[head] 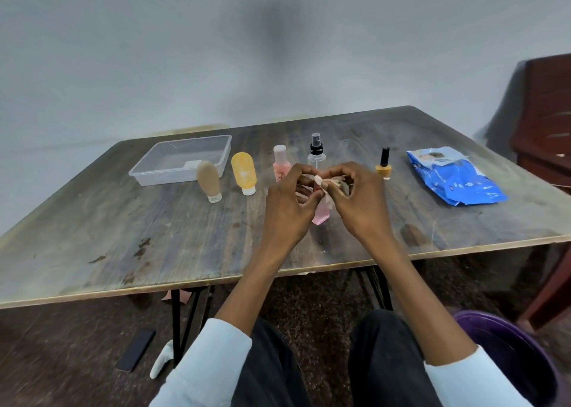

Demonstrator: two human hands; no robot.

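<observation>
A small pink bottle (321, 213) — translucent, its top hidden — shows under the hands, over the middle of the surface (154, 236). Left hand (287, 202) and right hand (358, 196) each pinch a crumpled whitish wipe (318, 179) — both grips curled tight.

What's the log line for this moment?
left hand: grips pink bottle | right hand: pinches crumpled wipe at its top | above table | likely wiping

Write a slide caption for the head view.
Left hand and right hand pinch a pale wrapper on a pink bottle above a wooden table.
</observation>
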